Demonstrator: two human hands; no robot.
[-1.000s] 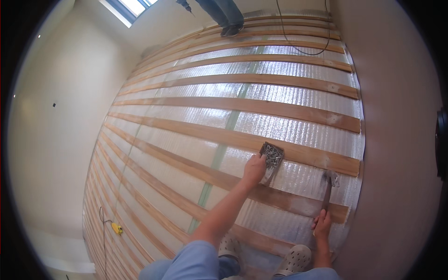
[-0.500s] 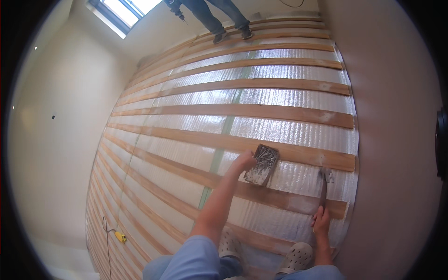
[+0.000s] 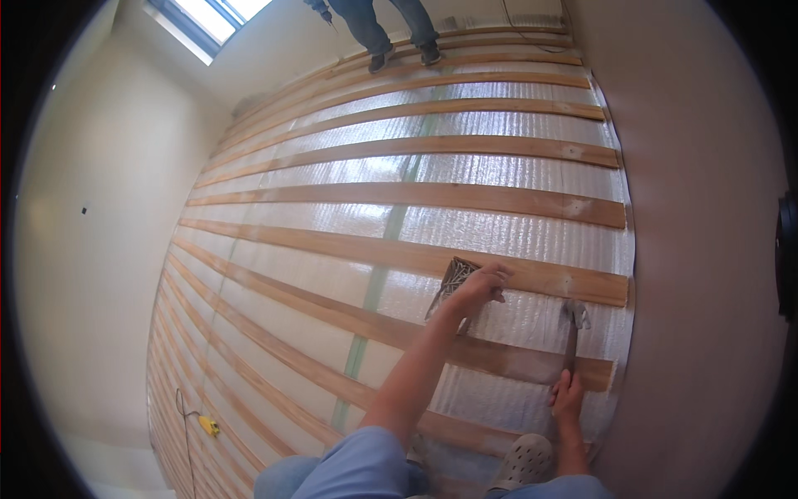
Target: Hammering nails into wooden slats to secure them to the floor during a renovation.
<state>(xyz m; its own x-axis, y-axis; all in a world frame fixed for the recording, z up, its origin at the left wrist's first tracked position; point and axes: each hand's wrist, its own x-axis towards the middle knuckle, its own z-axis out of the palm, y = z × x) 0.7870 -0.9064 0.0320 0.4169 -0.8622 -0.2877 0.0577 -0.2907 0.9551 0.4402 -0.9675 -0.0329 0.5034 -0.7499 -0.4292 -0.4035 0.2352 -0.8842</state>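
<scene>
My left hand is over the right side of an open box of nails on the wooden battens, its fingers curled; what they hold, if anything, is too small to make out. The box is partly hidden behind that hand. Lower right, my right hand is closed round the handle of a hammer, whose metal head is near the end of a batten. Battens run in rows over silvery foil sheeting with green tape strips.
At the top, a person's legs stand on the far battens, a drill held beside them. A yellow object with a cord lies lower left. Walls border both sides; a window is top left. My clogs show at bottom.
My left hand has left the box's near left edge and moved rightward over the box, fingers now bent toward the batten beyond. The hammer and right hand are nearly unchanged.
</scene>
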